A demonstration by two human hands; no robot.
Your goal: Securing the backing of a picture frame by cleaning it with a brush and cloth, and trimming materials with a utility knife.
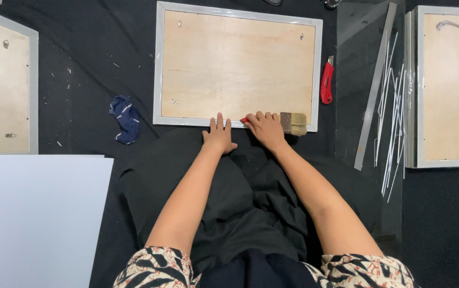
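— What is seen at the middle of the black cloth (90, 69)?

— A picture frame (237, 65) is laid face down. Its rim is thin, pale silver metal, rectangular, and its back is a flat sheet of light plywood with small metal hangers set into it.

— And how are the hands placed against it?

— The left hand (219, 136) is laid flat, fingers spread and straight, with the fingertips resting on the near rail of the frame; nothing is gripped by it. The right hand (264, 128) is closed around the handle of a paintbrush (292, 123), whose red handle tip is glimpsed at the thumb side. The dark ferrule and pale, blunt bristles are pushed out beyond the knuckles, lying over the frame's near right corner.

— So the frame is where, relative to the grasp?

— Directly ahead of both hands, its near edge touched by them.

— What else is laid about?

— A crumpled blue rag (125, 119) is seen to the left, a red utility knife (326, 82) just beside the frame's right rail, then a long flat metal strip (374, 88) and a bundle of thin white rods (392, 114). A white board (34, 218) lies at lower left.
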